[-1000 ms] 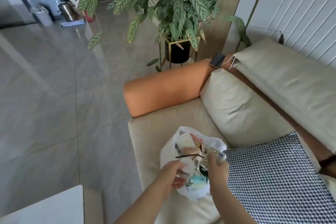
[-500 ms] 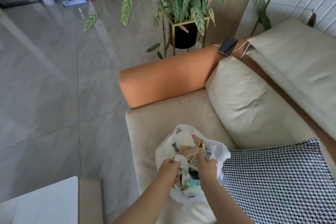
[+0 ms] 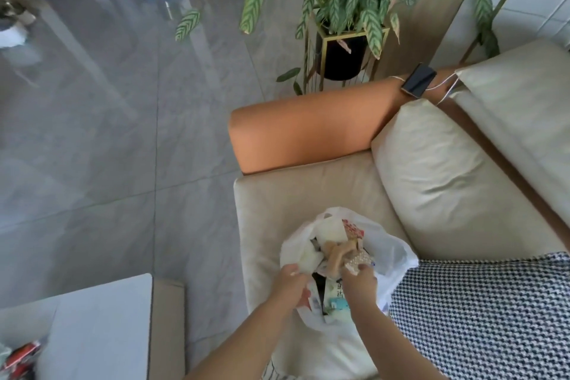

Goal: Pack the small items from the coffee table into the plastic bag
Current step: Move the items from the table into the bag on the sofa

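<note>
Bag loading, on sofa seat
L hand (image 3: 291, 284) grips bag (image 3: 391, 251) rim; R hand (image 3: 359, 282) pinches a beaded item. Keep mouth wide, seat item low.

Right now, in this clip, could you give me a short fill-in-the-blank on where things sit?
1. The white plastic bag rests on the ____ seat.
2. The phone lies on the sofa's ____ armrest.
3. The left hand and right hand are both at the bag's ____.
4. Right of the bag lies a ____ cushion.

Missing words: sofa; orange; opening; houndstooth
</note>
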Motion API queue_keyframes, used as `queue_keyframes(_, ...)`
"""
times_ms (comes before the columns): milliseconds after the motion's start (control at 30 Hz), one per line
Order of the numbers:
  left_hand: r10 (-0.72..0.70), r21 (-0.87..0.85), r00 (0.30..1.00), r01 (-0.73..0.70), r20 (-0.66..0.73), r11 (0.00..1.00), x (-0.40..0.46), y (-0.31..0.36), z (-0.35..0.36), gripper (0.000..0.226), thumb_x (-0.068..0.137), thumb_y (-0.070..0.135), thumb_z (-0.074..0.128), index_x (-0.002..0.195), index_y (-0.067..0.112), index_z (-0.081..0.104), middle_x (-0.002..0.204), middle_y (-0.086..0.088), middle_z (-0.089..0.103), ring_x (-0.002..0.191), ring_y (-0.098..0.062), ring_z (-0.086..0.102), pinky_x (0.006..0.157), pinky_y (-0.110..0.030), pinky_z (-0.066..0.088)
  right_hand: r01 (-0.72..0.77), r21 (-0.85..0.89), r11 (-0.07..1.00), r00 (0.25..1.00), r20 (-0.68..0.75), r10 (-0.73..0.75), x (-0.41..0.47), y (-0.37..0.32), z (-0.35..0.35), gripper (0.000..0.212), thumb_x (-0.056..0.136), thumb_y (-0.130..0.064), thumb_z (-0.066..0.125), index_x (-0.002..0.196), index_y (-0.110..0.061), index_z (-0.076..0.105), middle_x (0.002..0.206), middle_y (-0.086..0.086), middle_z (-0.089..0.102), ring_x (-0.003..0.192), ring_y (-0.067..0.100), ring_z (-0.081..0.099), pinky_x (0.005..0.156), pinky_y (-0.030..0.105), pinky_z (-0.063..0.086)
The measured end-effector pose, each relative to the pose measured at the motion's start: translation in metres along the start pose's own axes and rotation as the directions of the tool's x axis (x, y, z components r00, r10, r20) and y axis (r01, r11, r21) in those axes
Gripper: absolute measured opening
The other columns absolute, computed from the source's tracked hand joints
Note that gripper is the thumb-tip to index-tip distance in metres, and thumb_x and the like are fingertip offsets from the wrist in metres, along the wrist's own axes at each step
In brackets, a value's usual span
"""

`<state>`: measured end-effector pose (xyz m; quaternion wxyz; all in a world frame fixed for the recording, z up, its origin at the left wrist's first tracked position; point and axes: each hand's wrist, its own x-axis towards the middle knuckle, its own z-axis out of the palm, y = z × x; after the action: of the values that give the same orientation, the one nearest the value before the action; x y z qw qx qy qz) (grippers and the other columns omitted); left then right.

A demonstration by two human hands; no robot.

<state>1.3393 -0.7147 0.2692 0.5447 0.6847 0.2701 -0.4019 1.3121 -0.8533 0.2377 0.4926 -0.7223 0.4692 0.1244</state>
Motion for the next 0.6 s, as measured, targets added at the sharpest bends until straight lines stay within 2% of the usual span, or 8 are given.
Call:
queue_keyframes(67, 0.007, 0.001, 1.000, -0.007, 0.014, 1.000, -0.011, -0.001, -0.013, 0.035, 0.091, 0.013, 0.053, 0.126, 0.009, 0.050, 0.094, -0.008, 0.058, 0.069, -0.016, 0.056, 0.058, -0.024, 0.046, 0.050, -0.063, 0.997, 0.995, 0.086, -0.044, -0.013, -0.001, 0.009, 0.037, 0.091, -0.015, 0.053, 0.125, -0.002, 0.047, 0.120, 0.019, 0.055, 0.104, 0.030, 0.054, 0.084, 0.031, 0.041)
queue_keyframes(200, 0.064, 0.050, 0.998, -0.063, -0.009, 0.997, -0.036, -0.008, -0.052, 0.019, 0.086, 0.014, 0.056, 0.104, 0.020, 0.056, 0.081, -0.002, 0.060, 0.063, -0.014, 0.058, 0.059, -0.023, 0.045, 0.181, -0.214, 0.960, 0.964, 0.234, -0.129, -0.046, -0.007, 0.031, 0.028, 0.091, -0.015, 0.052, 0.118, -0.009, 0.056, 0.095, 0.005, 0.060, 0.077, 0.016, 0.055, 0.064, 0.021, 0.043)
queue_keyframes(233, 0.087, 0.088, 0.996, -0.084, -0.028, 0.993, -0.041, -0.012, -0.064, 0.015, 0.082, 0.015, 0.056, 0.096, 0.022, 0.058, 0.079, -0.002, 0.060, 0.064, -0.016, 0.058, 0.060, -0.024, 0.044, 0.230, -0.274, 0.934, 0.952, 0.263, -0.157, -0.056, -0.010, 0.039, 0.028, 0.090, -0.016, 0.052, 0.118, -0.011, 0.056, 0.096, 0.005, 0.062, 0.079, 0.018, 0.058, 0.065, 0.022, 0.046)
queue_keyframes(333, 0.135, 0.183, 0.985, -0.114, -0.105, 0.977, -0.056, -0.030, -0.106, 0.007, 0.085, 0.019, 0.053, 0.083, 0.024, 0.056, 0.081, -0.003, 0.060, 0.073, -0.019, 0.058, 0.066, -0.025, 0.043, 0.366, -0.360, 0.858, 0.907, 0.344, -0.242, -0.087, -0.020, 0.065, 0.025, 0.088, -0.014, 0.049, 0.112, -0.014, 0.057, 0.101, 0.006, 0.064, 0.091, 0.024, 0.060, 0.082, 0.031, 0.051)
queue_keyframes(433, 0.164, 0.246, 0.971, -0.119, -0.173, 0.962, -0.066, -0.058, -0.153, 0.026, 0.089, 0.017, 0.054, 0.064, 0.023, 0.048, 0.084, -0.007, 0.057, 0.069, -0.017, 0.057, 0.064, -0.025, 0.047, 0.522, -0.411, 0.747, 0.828, 0.452, -0.331, -0.117, -0.029, 0.098, 0.015, 0.091, -0.016, 0.045, 0.102, -0.017, 0.056, 0.102, 0.005, 0.063, 0.097, 0.024, 0.059, 0.079, 0.029, 0.045)
queue_keyframes(467, 0.161, 0.236, 0.967, -0.112, -0.199, 0.965, -0.070, -0.069, -0.169, 0.027, 0.089, 0.016, 0.056, 0.063, 0.021, 0.048, 0.085, -0.009, 0.057, 0.072, -0.017, 0.057, 0.067, -0.027, 0.049, 0.582, -0.429, 0.691, 0.790, 0.501, -0.354, -0.127, -0.032, 0.112, 0.014, 0.093, -0.017, 0.044, 0.102, -0.017, 0.056, 0.104, 0.006, 0.063, 0.101, 0.024, 0.058, 0.079, 0.029, 0.042)
queue_keyframes(533, 0.139, 0.189, 0.956, -0.092, -0.256, 0.978, -0.081, -0.090, -0.202, 0.015, 0.088, 0.015, 0.060, 0.073, 0.013, 0.057, 0.088, -0.016, 0.060, 0.077, -0.017, 0.058, 0.070, -0.028, 0.048, 0.685, -0.465, 0.560, 0.712, 0.588, -0.383, -0.150, -0.038, 0.140, 0.017, 0.095, -0.021, 0.044, 0.106, -0.015, 0.056, 0.103, 0.006, 0.061, 0.104, 0.023, 0.058, 0.081, 0.027, 0.041)
queue_keyframes(600, 0.122, 0.118, 0.946, -0.090, -0.300, 0.989, -0.097, -0.114, -0.235, 0.007, 0.088, 0.012, 0.061, 0.082, 0.010, 0.059, 0.084, -0.014, 0.060, 0.065, -0.012, 0.059, 0.058, -0.021, 0.047, 0.751, -0.476, 0.457, 0.650, 0.653, -0.389, -0.179, -0.042, 0.169, 0.018, 0.095, -0.025, 0.045, 0.105, -0.015, 0.055, 0.103, 0.006, 0.064, 0.097, 0.020, 0.059, 0.076, 0.026, 0.043)
